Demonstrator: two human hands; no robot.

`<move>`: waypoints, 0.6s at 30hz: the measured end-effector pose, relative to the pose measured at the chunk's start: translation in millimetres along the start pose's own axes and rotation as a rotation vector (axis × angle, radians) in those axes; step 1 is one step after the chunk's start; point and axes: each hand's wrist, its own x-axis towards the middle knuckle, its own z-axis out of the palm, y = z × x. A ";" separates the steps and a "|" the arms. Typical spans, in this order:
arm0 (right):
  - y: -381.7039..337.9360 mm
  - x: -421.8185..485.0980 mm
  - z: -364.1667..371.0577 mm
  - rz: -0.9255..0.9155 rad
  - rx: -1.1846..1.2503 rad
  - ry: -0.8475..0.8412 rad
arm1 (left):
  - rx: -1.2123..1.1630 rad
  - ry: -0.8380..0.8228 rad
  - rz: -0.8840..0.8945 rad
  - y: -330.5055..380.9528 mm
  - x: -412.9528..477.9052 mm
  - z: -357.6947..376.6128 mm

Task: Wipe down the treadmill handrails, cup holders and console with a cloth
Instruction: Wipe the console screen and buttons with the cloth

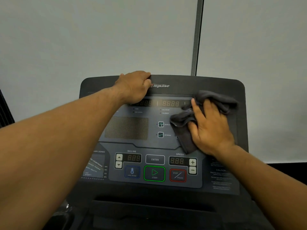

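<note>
The dark treadmill console (154, 143) fills the middle of the head view, with dim number displays, a dot-matrix panel and the incline, speed, start and stop buttons. My right hand (211, 128) presses a dark grey cloth (184, 120) flat against the console's upper right part, fingers spread over it. My left hand (134, 87) grips the console's top edge near the brand logo, fingers curled over the rim. Handrails are out of view.
A pale wall stands behind the console, with a grey vertical cable strip (196, 37) running up it. A dark tray ledge (149, 211) lies below the buttons. A dark cup holder recess (63, 218) shows at the lower left.
</note>
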 end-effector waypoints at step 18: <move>-203.9 91.7 31.1 -0.079 0.084 0.012 | 0.045 0.175 -0.169 -95.9 -71.6 -25.4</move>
